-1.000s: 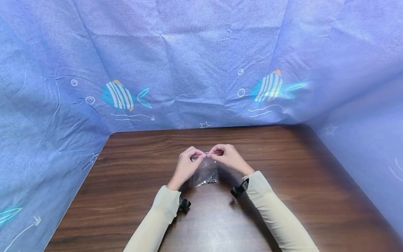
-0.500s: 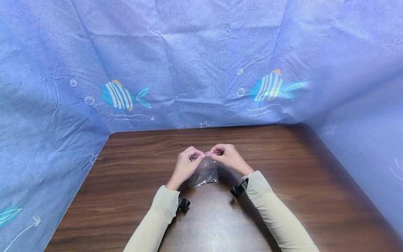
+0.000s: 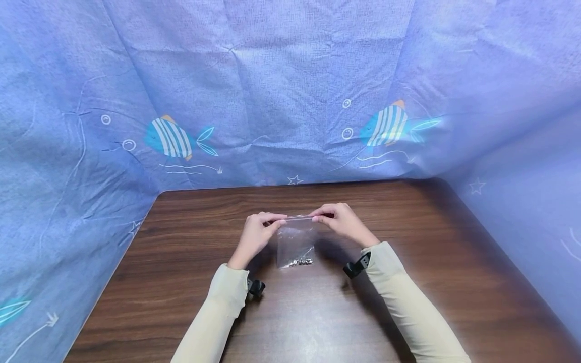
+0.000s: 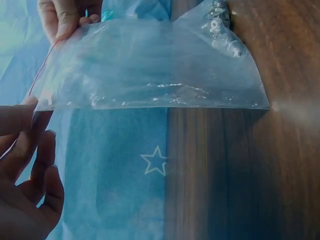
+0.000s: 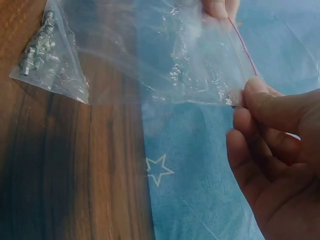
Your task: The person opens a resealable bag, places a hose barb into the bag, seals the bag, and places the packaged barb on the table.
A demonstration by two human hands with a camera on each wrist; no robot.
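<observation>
A clear zip-lock bag (image 3: 295, 242) hangs upright between the two hands, its red-lined top edge stretched straight. Small silvery metal parts (image 3: 300, 261) lie gathered in its bottom; the right wrist view shows these metal parts (image 5: 41, 47) bunched in a corner, their exact kind unclear. At the bag's top left corner, the left hand (image 3: 255, 234) pinches the edge between thumb and index finger. The right hand (image 3: 343, 223) pinches the opposite top corner in the same way. In the left wrist view, the left hand's (image 4: 27, 170) other fingers are bent beside the bag (image 4: 135, 70).
A dark wood-grain table (image 3: 181, 282) lies under the hands. Blue curtain (image 3: 281, 75) with fish and star prints surrounds its back and sides. Each wrist wears a small black camera, one a left wrist camera (image 3: 256, 288), the other a right wrist camera (image 3: 356, 265).
Both hands, earlier pinching close together at the middle of the bag's top edge, have slid apart to its two corners. The bag's top now shows straight and flat between them.
</observation>
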